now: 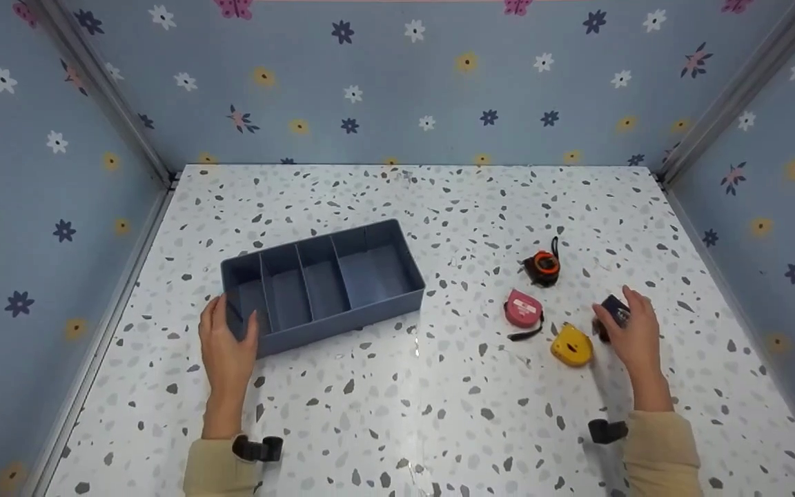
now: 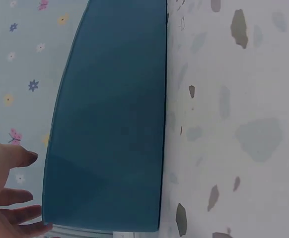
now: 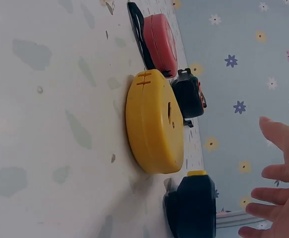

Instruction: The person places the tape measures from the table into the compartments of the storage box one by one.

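1. Your right hand (image 1: 635,342) is spread over the dark tape (image 1: 617,310), thumb on one side and fingers on the other. In the right wrist view the digits stand apart from one another with a gap to the tape, so you have hold of nothing there.
2. Your left hand (image 1: 223,352) is spread too, at the near left corner of the box (image 1: 349,330), fingers along the left end and thumb at the front. It is not curled round the wall; you cannot tell whether the fingertips touch it.
3. The dark tape lies on the right of the table (image 1: 384,400), partly hidden by your hand. It is deep blue, with pale print on its face and a yellow bit on its edge.
4. The box is blue-grey and sits at a slant, right end farther from you. Three dividers make four compartments, the rightmost the widest.
5. Just left of the dark tape lies the yellow tape (image 1: 571,345); beyond it are the pink tape (image 1: 524,309), with a black strap (image 1: 526,336), and the orange-ringed black tape (image 1: 541,269).
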`<action>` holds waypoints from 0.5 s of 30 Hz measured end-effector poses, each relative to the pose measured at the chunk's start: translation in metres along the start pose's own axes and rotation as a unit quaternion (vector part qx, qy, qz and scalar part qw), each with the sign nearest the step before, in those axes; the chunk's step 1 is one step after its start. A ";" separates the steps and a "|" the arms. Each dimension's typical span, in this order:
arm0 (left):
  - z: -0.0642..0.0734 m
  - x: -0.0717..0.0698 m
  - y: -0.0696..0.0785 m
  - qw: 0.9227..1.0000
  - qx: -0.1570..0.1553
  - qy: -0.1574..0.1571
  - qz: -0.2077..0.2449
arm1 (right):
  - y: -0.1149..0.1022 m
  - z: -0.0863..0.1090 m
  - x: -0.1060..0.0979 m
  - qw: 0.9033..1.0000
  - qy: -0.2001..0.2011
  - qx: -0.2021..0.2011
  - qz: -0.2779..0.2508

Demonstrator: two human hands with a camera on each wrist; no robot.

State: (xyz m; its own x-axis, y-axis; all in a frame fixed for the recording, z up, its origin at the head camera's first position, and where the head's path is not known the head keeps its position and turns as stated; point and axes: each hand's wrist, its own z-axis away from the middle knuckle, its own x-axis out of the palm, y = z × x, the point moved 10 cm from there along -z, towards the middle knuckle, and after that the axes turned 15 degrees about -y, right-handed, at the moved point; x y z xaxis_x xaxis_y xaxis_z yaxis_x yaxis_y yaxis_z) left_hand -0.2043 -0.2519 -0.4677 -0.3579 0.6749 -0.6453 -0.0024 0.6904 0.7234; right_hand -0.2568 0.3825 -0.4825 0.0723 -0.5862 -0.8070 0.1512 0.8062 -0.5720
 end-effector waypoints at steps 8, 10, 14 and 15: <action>0.007 0.006 -0.021 0.997 -0.036 -0.005 0.068 | 0.020 0.000 0.005 0.999 -0.021 0.033 -0.023; 0.008 0.007 -0.024 0.995 -0.044 -0.007 0.085 | 0.023 0.000 0.006 0.999 -0.023 0.039 -0.028; 0.007 0.010 -0.030 0.990 -0.067 -0.023 0.120 | 0.032 -0.001 0.006 0.997 -0.018 0.057 -0.042; 0.007 0.012 -0.032 0.988 -0.075 -0.029 0.131 | 0.034 -0.001 0.006 0.997 -0.017 0.062 -0.047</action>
State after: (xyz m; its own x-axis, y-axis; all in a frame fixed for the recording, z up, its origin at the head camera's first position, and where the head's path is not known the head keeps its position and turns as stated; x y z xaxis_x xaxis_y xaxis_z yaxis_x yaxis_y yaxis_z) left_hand -0.2015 -0.2642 -0.5002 -0.3102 0.8419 -0.4415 -0.0574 0.4469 0.8927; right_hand -0.2522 0.4061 -0.5072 0.0851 -0.6631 -0.7437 0.2796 0.7323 -0.6210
